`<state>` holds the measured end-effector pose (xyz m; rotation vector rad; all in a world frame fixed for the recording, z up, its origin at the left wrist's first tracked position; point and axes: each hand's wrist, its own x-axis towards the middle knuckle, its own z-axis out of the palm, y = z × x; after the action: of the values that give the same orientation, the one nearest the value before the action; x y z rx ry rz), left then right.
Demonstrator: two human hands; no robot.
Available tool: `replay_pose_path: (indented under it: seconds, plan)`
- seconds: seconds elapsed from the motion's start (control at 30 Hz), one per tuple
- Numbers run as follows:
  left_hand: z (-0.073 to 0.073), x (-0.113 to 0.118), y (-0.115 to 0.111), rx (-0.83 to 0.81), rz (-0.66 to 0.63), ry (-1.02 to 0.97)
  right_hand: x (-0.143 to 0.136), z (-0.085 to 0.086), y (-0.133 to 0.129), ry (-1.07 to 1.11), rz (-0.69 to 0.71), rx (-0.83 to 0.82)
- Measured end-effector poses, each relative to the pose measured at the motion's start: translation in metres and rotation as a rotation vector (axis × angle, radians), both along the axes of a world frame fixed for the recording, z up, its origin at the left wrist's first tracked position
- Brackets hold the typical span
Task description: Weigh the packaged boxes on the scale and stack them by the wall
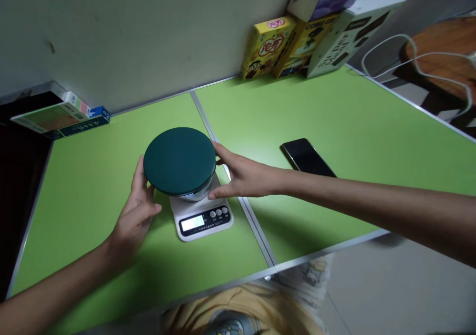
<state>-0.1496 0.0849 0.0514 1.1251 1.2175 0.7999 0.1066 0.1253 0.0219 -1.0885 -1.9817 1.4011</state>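
A round bowl with a flat dark green lid (pixel 180 161) is over a white kitchen scale (pixel 203 232); whether its base presses on the weighing plate is hidden. Below the lid a short strip of the bowl's shiny side shows. The scale's display is lit, but its digits are too blurred to read. At the left rim, my left hand (pixel 137 211) has its fingers against the lid's edge, thumb pointing inward below. On the opposite side my right hand (pixel 241 174) curves round the bowl, fingers at the rim and thumb low by its side.
A black phone (pixel 307 157) lies on the green table (pixel 345 122), behind my right forearm. Several boxes, including a yellow one (pixel 266 47), stand against the wall at the back right. More flat boxes (pixel 63 117) are at the back left. A white cable (pixel 416 52) loops beyond the right edge.
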Motion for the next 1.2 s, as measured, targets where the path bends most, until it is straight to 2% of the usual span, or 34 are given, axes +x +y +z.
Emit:
replay_pose_path:
  seconds: [0.17,0.37,0.47,0.57,0.63,0.73,0.83,0.93,1.07,1.2]
  plan:
    - [-0.002,0.012,-0.004,-0.172,0.033,0.077,-0.018,-0.015,-0.002,0.118,0.001,0.053]
    - [0.004,0.027,-0.008,-0.293,0.094,0.23,-0.042,-0.028,-0.001,0.294,-0.105,0.153]
    - [0.01,0.033,-0.003,-0.241,0.083,0.253,-0.034,-0.022,0.002,0.344,-0.15,0.279]
    - [0.018,0.049,0.01,-0.13,0.012,0.21,-0.013,-0.01,0.006,0.373,-0.244,0.408]
    - [0.025,0.07,0.022,-0.068,-0.063,0.185,0.008,-0.002,0.007,0.376,-0.314,0.455]
    - [0.033,0.117,0.04,0.076,-0.19,0.158,0.047,0.006,0.007,0.336,-0.445,0.467]
    - [0.031,0.17,0.058,0.279,-0.328,0.15,0.098,0.006,0.006,0.271,-0.619,0.406]
    - [0.017,0.22,0.075,0.347,-0.472,0.237,0.16,-0.005,0.012,0.229,-0.85,0.342]
    - [-0.009,0.288,0.105,0.363,-0.667,0.419,0.249,-0.03,0.032,0.123,-1.192,0.357]
    - [-0.035,0.365,0.141,0.433,-0.825,0.599,0.32,-0.052,0.06,0.024,-1.404,0.376]
